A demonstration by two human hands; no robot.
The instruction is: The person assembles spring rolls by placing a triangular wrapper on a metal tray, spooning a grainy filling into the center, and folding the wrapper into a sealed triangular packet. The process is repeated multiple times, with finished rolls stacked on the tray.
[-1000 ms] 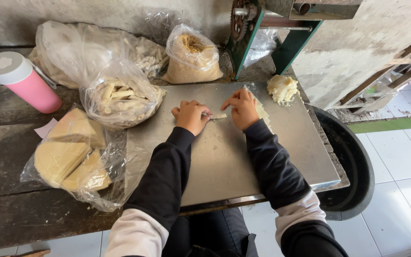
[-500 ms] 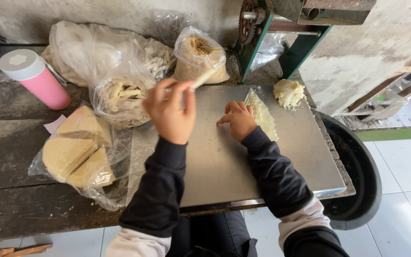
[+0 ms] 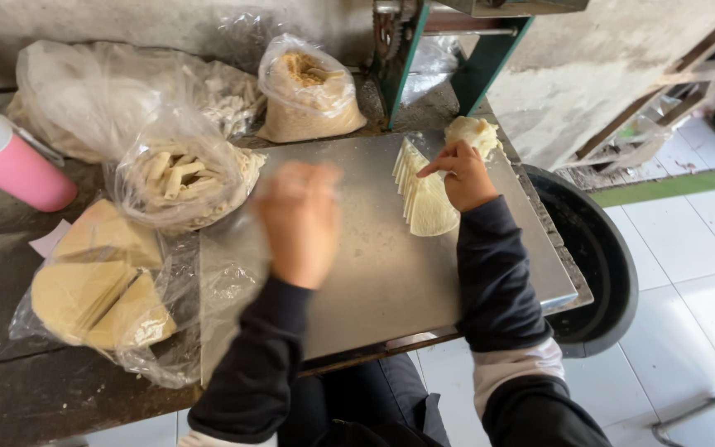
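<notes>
My right hand (image 3: 463,175) presses fingertips down on a fanned stack of pale dough wedges (image 3: 424,199) on the steel tray (image 3: 374,273), a dough lump (image 3: 473,132) just beyond it; my left hand (image 3: 298,222) hovers blurred over the tray, grip I cannot tell. Left of it I count three clear bags: rolled pieces (image 3: 179,178), flat dough sheets (image 3: 97,290), crumbly filling (image 3: 308,91) farther back. One pink bottle (image 3: 11,161) stands far left.

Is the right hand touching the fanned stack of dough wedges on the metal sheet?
Touching. The head view shows the right hand resting on the fanned dough wedges, fingers pressed onto their top edge, with no gap visible.
</notes>
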